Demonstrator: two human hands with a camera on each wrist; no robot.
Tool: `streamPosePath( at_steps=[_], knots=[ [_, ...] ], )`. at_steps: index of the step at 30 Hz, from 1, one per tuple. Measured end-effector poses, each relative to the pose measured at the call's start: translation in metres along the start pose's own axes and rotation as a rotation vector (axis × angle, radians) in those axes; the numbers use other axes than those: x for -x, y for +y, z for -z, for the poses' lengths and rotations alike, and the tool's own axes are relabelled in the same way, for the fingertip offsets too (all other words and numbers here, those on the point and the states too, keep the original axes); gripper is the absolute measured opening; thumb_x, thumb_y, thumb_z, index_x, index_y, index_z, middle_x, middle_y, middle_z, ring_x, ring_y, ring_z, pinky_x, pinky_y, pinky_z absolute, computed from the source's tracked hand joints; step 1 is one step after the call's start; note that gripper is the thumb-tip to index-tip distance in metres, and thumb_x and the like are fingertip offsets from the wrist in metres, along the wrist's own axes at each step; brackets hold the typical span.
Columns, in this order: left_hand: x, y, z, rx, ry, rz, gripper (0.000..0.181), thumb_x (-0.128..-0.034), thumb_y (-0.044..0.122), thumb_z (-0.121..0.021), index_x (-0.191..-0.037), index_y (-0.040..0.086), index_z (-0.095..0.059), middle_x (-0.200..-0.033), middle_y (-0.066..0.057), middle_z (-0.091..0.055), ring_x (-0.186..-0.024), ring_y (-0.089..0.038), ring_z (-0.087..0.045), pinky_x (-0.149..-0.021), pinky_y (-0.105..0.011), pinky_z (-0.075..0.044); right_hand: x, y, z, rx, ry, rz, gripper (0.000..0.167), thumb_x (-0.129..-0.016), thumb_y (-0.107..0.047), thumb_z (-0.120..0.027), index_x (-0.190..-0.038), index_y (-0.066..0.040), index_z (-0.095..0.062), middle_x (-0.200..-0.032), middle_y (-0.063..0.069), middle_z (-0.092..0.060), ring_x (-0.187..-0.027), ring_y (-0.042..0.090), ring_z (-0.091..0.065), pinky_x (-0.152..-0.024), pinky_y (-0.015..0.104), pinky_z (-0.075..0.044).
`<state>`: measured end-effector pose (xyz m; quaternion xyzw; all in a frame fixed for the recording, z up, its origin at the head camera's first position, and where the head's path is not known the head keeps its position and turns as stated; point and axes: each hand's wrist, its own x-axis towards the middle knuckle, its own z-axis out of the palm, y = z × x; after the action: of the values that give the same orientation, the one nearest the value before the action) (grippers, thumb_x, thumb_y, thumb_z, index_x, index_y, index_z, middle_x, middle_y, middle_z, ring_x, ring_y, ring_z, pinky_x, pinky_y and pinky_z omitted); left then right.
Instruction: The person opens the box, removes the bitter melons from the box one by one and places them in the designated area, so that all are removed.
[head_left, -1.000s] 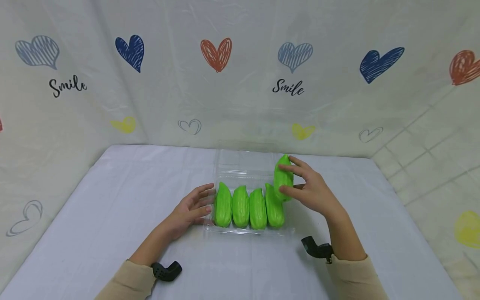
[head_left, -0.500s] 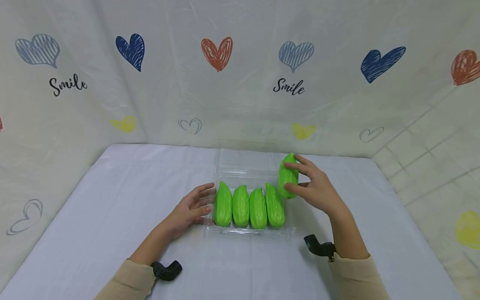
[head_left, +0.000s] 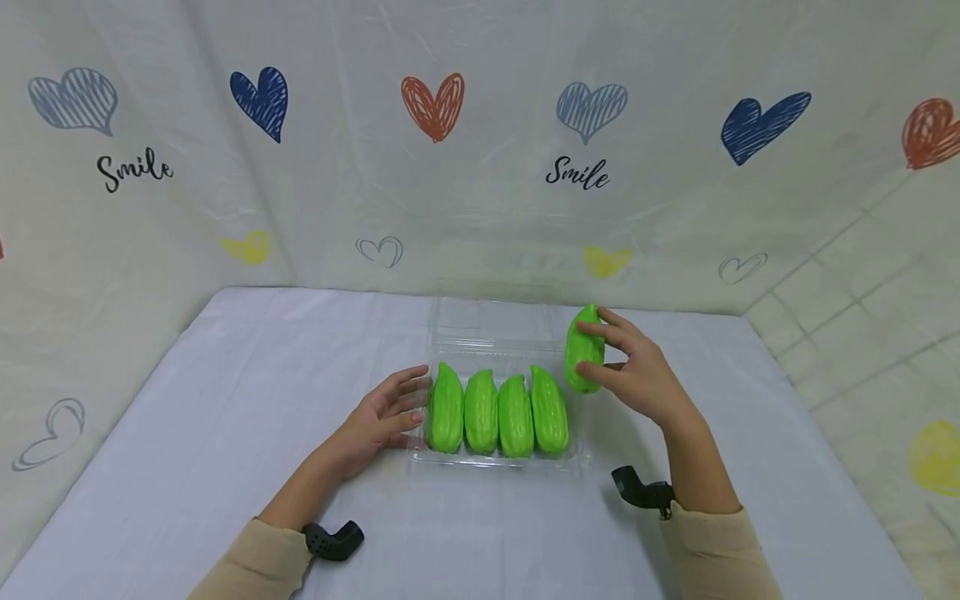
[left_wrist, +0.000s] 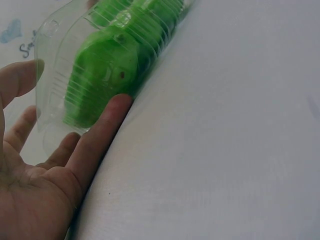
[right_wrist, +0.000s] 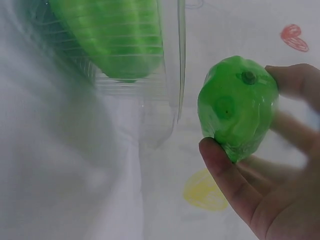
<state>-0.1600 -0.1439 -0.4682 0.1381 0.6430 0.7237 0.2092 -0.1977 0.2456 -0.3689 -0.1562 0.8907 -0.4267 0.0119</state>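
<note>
Nearest to my head view are two beige fabric sleeves (head_left: 258,562), each with a black angled wrist camera (head_left: 333,542) at its cuff, over a counter covered in white cloth (head_left: 225,400). The hands are apart. I read the left hand (head_left: 378,425) as uncurled, its thumb touching the left wall of a clear ribbed plastic container (head_left: 480,463). Four bright green, elongated, ridged vegetable-like pieces (head_left: 480,412) occupy the container in one side-by-side row, tips pointing away from me. The right hand (head_left: 641,371) pinches a fifth bright green ridged piece (head_left: 582,346) between thumb and fingers, raised, near-upright, just beyond the container's right side. Behind the row, the clear plastic lid (head_left: 487,321) stands open. Farthest is a white backdrop printed with hearts and "Smile" (head_left: 480,200).
</note>
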Motion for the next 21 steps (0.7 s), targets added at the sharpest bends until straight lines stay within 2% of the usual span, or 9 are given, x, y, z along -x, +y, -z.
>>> streamPosePath(
  at_steps=[9, 21],
  knots=[
    [0.000, 0.000, 0.000, -0.005, -0.003, -0.002, 0.068, -0.0990, 0.012, -0.060, -0.157, 0.021, -0.026, -0.161, -0.012, -0.026, -0.146, -0.037, -0.031, -0.092, -0.049, -0.055, -0.001, 0.006, 0.001, 0.007, 0.018, -0.024, 0.055, -0.092, -0.024, -0.072, -0.143, -0.012, -0.055, -0.165, 0.008, -0.023, -0.141, 0.038, -0.040, -0.093, 0.050, -0.054],
    [0.000, -0.001, 0.001, -0.004, -0.004, -0.006, 0.068, -0.0993, 0.011, -0.059, -0.157, 0.021, -0.026, -0.161, -0.012, -0.026, -0.146, -0.038, -0.031, -0.091, -0.050, -0.055, -0.005, 0.017, 0.000, -0.005, 0.040, -0.050, 0.057, -0.092, -0.021, -0.072, -0.144, -0.010, -0.053, -0.165, 0.008, -0.022, -0.142, 0.039, -0.038, -0.096, 0.051, -0.051]
  ],
)
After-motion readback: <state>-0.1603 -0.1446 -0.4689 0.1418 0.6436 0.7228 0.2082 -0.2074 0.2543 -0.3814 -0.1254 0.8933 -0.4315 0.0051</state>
